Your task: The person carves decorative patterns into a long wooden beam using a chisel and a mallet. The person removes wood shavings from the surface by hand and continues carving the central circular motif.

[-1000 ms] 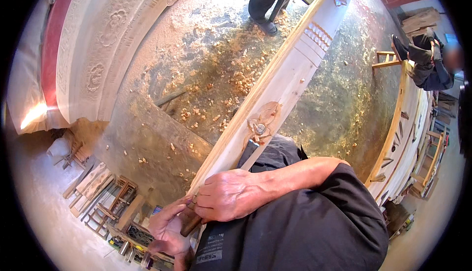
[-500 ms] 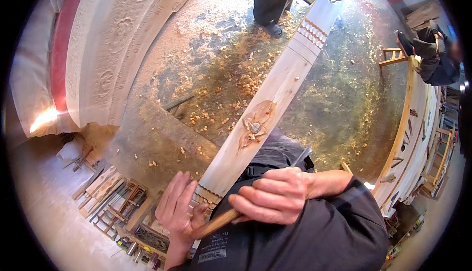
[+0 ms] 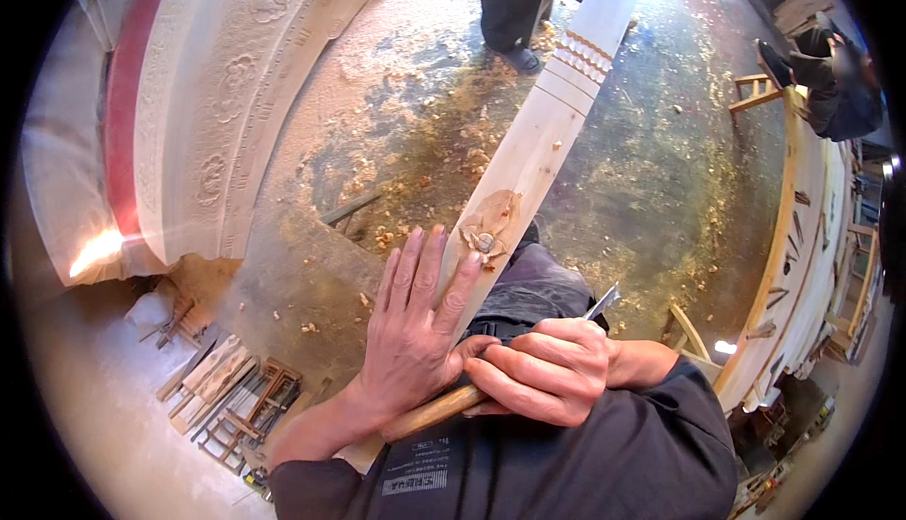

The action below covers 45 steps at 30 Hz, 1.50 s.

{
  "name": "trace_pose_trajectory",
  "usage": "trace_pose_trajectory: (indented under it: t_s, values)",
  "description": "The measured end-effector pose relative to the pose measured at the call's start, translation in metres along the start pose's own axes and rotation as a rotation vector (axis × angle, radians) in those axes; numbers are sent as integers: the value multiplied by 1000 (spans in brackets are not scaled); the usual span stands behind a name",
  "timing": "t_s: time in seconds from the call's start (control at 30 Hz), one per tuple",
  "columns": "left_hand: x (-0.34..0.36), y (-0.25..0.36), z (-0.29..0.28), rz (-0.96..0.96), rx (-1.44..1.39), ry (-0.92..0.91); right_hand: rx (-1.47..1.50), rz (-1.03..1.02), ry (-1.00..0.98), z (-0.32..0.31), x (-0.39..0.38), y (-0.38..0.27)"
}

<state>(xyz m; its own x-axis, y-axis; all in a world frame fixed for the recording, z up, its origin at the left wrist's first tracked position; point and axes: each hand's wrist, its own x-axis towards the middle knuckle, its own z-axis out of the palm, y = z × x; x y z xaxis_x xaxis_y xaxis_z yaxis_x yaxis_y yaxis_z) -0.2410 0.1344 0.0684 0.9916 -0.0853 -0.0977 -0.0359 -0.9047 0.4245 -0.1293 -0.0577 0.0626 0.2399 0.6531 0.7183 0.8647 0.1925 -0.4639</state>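
A long pale wooden board (image 3: pixel 533 138) runs from beside my body toward the far upper right. It bears a carved flower with leaves (image 3: pixel 487 240) and, farther off, a carved wavy band (image 3: pixel 583 56). My left hand (image 3: pixel 411 331) lies stretched out on the near part of the board, its fingertips just short of the flower. Closed round a carving chisel (image 3: pixel 436 410) is my right hand (image 3: pixel 547 369). The chisel's wooden handle points down left, and its metal blade sticks out at the upper right, away from the board. My left thumb is close to the right hand's fingers.
Large carved panels (image 3: pixel 203 114) lean at the left. Wood shavings (image 3: pixel 406 157) litter the floor. A person (image 3: pixel 514 6) stands beyond the board; another person (image 3: pixel 835 81) is at the far right, near a long workpiece with several tools (image 3: pixel 783 265). Wooden pieces (image 3: pixel 203 374) lie lower left.
My left hand has moved up and right, from beside the chisel handle onto the board near the flower. The right hand still grips the chisel. The view has shifted slightly.
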Motion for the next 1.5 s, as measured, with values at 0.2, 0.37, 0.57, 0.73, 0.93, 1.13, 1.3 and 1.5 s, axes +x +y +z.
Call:
trace_pose_trajectory:
  t_s: [0.2, 0.37, 0.57, 0.73, 0.93, 1.13, 1.3, 1.5]
  values:
    - [13, -9, 8, 181, 44, 8, -76, 60, -42, 9, 14, -22]
    - [-3, -32, -17, 189, -236, 20, -94, 49, -87, 14, 13, -16]
    - [-81, -31, -52, -489, -1010, 201, -7, -87, -163, 40, 16, -5]
    - [-110, -12, -48, -487, -1184, 258, 58, -252, -219, 74, 24, -6]
    - [-123, 14, -41, -640, -1262, 324, 283, -298, -284, 95, 28, -10]
    - [-143, 15, -36, -701, -1367, 357, 427, -254, -294, 107, 34, -11]
    - [-147, 21, -28, -712, -1391, 432, 484, -249, -330, 114, 33, -10]
    - [-146, 21, -26, -713, -1413, 465, 516, -234, -353, 116, 33, -7]
